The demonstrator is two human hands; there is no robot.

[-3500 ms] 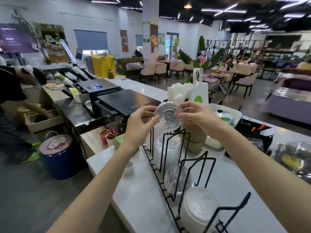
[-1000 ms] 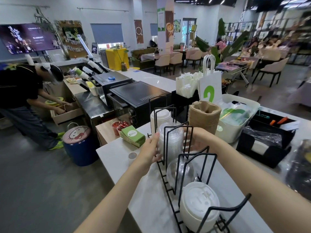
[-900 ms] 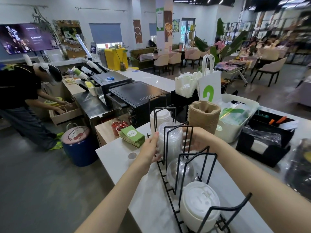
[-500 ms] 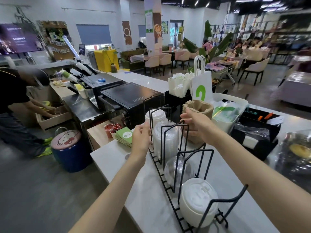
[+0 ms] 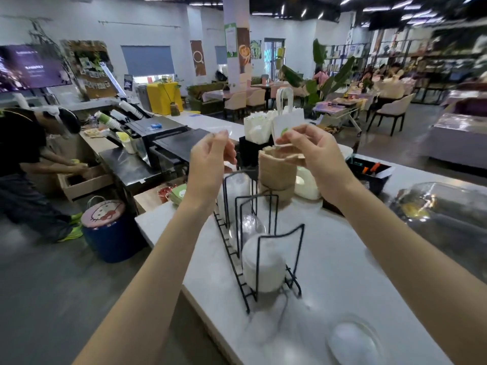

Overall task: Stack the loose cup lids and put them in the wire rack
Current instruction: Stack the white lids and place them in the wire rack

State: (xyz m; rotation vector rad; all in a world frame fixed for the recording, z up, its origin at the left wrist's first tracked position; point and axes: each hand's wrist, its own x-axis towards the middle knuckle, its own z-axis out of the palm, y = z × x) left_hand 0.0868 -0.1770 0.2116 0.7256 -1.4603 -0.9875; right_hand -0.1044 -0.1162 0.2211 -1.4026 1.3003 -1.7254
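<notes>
A black wire rack (image 5: 263, 204) stands on the white counter (image 5: 342, 259). Its near slot holds a stack of white lids (image 5: 263, 267). Clear dome lids (image 5: 247, 227) fill the middle slot, and another clear stack (image 5: 234, 191) stands in the far one. One loose clear dome lid (image 5: 353, 341) lies on the counter at the near right. My left hand (image 5: 210, 159) and my right hand (image 5: 313, 151) hover above the rack's far end, fingers loosely curled. I see nothing in them, though the picture is blurred.
A brown paper bundle (image 5: 276, 172), a white bin (image 5: 305, 185) and a black tray (image 5: 369, 172) stand behind the rack. A clear cover (image 5: 442, 206) lies at right. At left are a black machine (image 5: 168, 135), a blue stool (image 5: 105, 227) and a bending person (image 5: 26, 159).
Both hands have left the clear stack in the far slot and risen above the rack. The view has tilted down, so the loose dome lid now shows.
</notes>
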